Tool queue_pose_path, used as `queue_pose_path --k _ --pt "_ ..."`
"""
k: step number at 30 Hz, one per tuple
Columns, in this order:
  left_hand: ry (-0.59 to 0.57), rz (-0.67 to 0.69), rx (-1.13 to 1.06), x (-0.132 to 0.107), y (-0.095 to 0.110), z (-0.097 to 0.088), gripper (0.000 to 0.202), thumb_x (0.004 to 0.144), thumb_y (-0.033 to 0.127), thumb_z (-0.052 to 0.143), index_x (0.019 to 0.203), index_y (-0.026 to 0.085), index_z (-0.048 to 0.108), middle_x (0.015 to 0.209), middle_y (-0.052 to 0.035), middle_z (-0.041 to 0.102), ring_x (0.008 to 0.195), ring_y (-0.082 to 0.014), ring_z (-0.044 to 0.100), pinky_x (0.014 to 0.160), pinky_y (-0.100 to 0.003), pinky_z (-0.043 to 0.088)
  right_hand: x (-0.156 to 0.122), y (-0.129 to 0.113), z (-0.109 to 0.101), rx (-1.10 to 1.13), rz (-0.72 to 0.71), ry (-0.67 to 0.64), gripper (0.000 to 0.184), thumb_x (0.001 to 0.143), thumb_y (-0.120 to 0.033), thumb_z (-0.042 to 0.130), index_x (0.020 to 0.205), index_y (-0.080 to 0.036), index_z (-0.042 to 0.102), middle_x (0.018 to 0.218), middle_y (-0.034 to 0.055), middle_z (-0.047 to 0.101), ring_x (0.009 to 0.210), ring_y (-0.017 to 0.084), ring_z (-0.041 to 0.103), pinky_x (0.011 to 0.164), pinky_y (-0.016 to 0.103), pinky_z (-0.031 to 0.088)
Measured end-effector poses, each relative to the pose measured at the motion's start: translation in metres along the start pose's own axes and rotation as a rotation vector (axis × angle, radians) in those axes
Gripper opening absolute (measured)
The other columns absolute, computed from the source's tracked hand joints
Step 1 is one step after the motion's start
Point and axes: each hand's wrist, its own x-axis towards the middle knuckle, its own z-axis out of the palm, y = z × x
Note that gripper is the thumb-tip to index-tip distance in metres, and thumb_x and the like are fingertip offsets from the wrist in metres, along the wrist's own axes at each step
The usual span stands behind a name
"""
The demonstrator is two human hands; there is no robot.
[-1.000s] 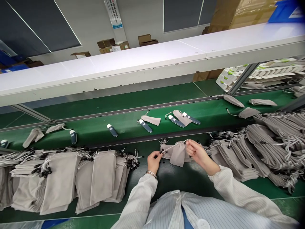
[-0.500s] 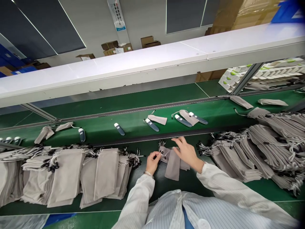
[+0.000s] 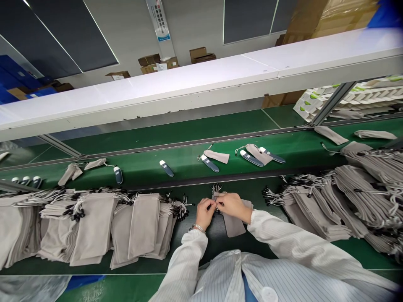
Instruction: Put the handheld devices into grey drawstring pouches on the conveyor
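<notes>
A grey drawstring pouch (image 3: 234, 225) lies in front of me, its mouth end under my fingers. My left hand (image 3: 205, 213) pinches the pouch at its drawstring end. My right hand (image 3: 232, 205) meets it there, thumb and forefinger closed on the same end; the cord itself is mostly hidden by the fingers. Beneath and behind my hands rest a few more grey pouches, their cord ends (image 3: 216, 188) sticking out toward the belt.
Stacks of grey pouches lie on the left (image 3: 92, 226) and right (image 3: 310, 209). Beyond, a green conveyor belt (image 3: 185, 161) carries blue-and-white devices (image 3: 166, 168) and loose pouches. A white shelf (image 3: 189, 92) spans above it; white boxes (image 3: 349, 98) stand back right.
My right hand, spread above the pouch before, has come down and left to meet my left hand at the drawstring end. Devices and pouches on the belt appear shifted right.
</notes>
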Motion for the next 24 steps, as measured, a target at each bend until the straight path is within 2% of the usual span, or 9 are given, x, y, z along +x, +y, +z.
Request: queue_pose_path --k 6,12,15,18,22,24 --pt "-0.026 0.025 0.093 -0.001 0.003 0.004 0.029 0.097 0.040 0.056 0.083 0.015 0.063 0.084 -0.0023 0.064 0.084 -0.0169 0.062 0.083 -0.037 0.051 -0.002 -0.003 -0.001 -0.025 0.109 -0.060 0.024 0.089 -0.024 0.053 0.087 -0.025 0.077 0.094 0.0021 0.075 0.088 0.019 0.067 0.073 0.025 0.044" --pt "-0.049 0.003 0.193 -0.003 0.011 0.008 0.026 0.096 0.036 0.059 0.082 0.015 0.063 0.085 -0.0022 0.064 0.087 -0.0177 0.062 0.085 -0.038 0.051 0.002 -0.016 -0.001 -0.092 0.164 -0.131 0.026 0.089 -0.019 0.052 0.090 -0.012 0.077 0.098 0.0177 0.074 0.097 0.028 0.067 0.084 0.031 0.047" --pt "-0.059 -0.009 0.239 -0.004 0.016 0.011 0.023 0.095 0.034 0.060 0.082 0.015 0.063 0.086 -0.0024 0.064 0.091 -0.0187 0.061 0.089 -0.040 0.049 0.006 -0.019 -0.001 -0.090 0.192 -0.156 0.026 0.087 -0.016 0.052 0.091 -0.009 0.077 0.099 0.0214 0.073 0.098 0.030 0.068 0.085 0.032 0.047" --pt "-0.066 -0.010 0.265 -0.004 0.020 0.012 0.021 0.095 0.032 0.060 0.084 0.015 0.064 0.087 -0.0024 0.065 0.093 -0.0193 0.061 0.092 -0.042 0.048 0.009 -0.011 -0.004 -0.041 0.221 -0.176 0.024 0.086 -0.021 0.056 0.087 -0.013 0.078 0.090 0.0163 0.075 0.090 0.027 0.069 0.076 0.028 0.047" --pt "-0.053 -0.017 0.272 -0.003 0.018 0.009 0.022 0.096 0.032 0.059 0.083 0.015 0.064 0.087 -0.0022 0.065 0.092 -0.0188 0.062 0.093 -0.043 0.048 0.007 0.018 -0.012 0.051 0.281 -0.208 0.020 0.081 -0.023 0.060 0.073 -0.017 0.078 0.068 0.0063 0.072 0.067 0.018 0.067 0.058 0.022 0.041" --pt "-0.035 -0.027 0.267 -0.003 0.014 0.006 0.023 0.096 0.032 0.059 0.082 0.015 0.064 0.086 -0.0021 0.065 0.090 -0.0184 0.062 0.092 -0.042 0.049 0.001 0.030 -0.016 0.074 0.309 -0.181 0.023 0.083 -0.022 0.057 0.077 -0.016 0.078 0.071 0.0061 0.073 0.067 0.017 0.066 0.057 0.022 0.039"
